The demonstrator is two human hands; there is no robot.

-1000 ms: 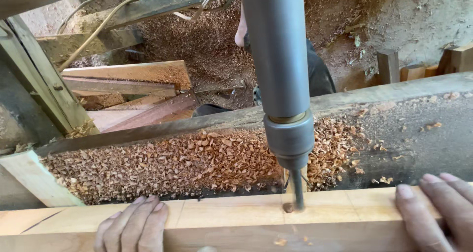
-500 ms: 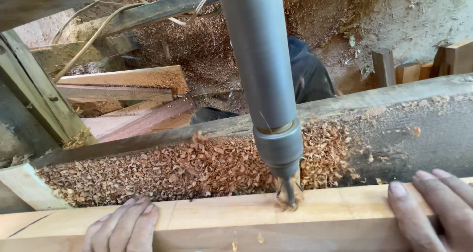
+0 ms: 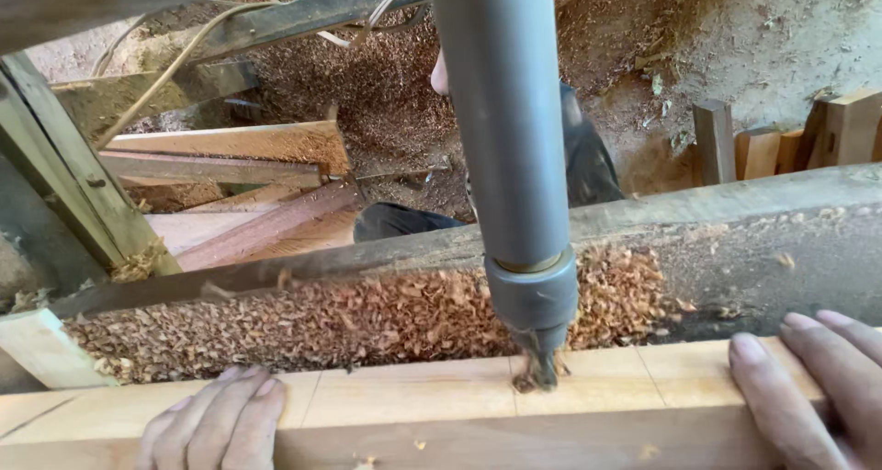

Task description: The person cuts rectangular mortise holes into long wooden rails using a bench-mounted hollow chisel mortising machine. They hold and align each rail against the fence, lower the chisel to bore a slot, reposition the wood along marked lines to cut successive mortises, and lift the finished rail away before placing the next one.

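Wooden beam (image 3: 413, 406) — under both flat hands

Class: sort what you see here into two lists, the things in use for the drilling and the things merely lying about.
In use: left hand, right hand, pale wooden beam, grey drill spindle, bit.

Lying about: wood shavings, stacked planks, wood offcuts.

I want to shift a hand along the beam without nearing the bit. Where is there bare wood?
The pale beam is bare between the left hand and the drill bit, and again between the bit and the right hand. Behind it, wood shavings crowd the bed up to the grey spindle.
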